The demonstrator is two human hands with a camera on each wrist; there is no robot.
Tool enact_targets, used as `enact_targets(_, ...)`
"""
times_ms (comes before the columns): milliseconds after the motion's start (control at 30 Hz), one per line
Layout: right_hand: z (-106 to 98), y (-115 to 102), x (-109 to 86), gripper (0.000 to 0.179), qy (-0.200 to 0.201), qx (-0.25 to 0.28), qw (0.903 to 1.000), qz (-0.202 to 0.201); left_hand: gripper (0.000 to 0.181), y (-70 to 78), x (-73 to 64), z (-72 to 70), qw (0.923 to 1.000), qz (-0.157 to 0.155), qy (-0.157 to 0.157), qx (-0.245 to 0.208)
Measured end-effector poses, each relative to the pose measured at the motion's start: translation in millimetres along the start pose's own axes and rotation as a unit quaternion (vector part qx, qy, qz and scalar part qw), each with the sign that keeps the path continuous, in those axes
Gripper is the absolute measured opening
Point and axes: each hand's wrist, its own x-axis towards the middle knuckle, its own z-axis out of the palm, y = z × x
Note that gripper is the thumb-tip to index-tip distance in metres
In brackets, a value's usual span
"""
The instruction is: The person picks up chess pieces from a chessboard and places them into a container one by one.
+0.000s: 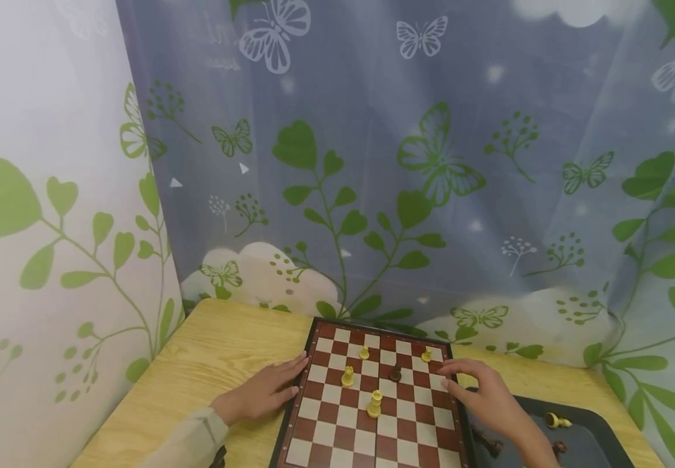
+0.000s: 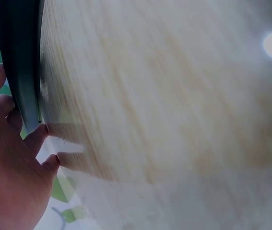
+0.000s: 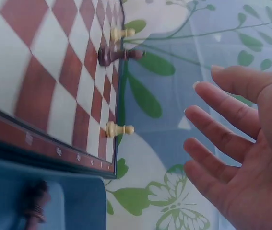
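Note:
A red-and-white chessboard lies on the table, bearing several yellow pieces and one dark piece. Yellow pawns stand near its far edge; a taller yellow piece stands nearer the middle, with another yellow piece to its left. My left hand rests beside the board, its extended fingertips at the left edge. In the left wrist view its fingers reach the dark board side. Over the right border, my right hand hovers with spread, relaxed fingers and holds nothing.
A dark tray sits right of the board, partly under the right forearm. Inside lie a yellow piece and dark pieces. Behind the wooden table hangs a leaf-and-butterfly patterned curtain.

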Motion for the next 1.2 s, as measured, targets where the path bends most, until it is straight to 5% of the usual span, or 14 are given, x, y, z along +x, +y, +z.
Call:
enact_targets(333, -5.6, 27.1, 46.2, 0.02, 0.014, -0.033, 0.9987, -0.036, 0.06, -5.0, 0.4, 4.7, 0.9989, -0.043, -0.016, -0.009)
enact_targets(733, 12.8, 60.5, 80.4, 0.027, 0.01, -0.042, 0.9983, -0.04, 0.059, 2.3, -1.1, -1.0, 0.9986, -0.046, -0.024, -0.007)
enact_targets(1200, 25.7, 63.2, 92.3, 0.019, -0.01, -0.023, 0.9997, -0.001, 0.058, 7.9, -0.9, -6.3, 0.9989, -0.04, -0.025, -0.008)
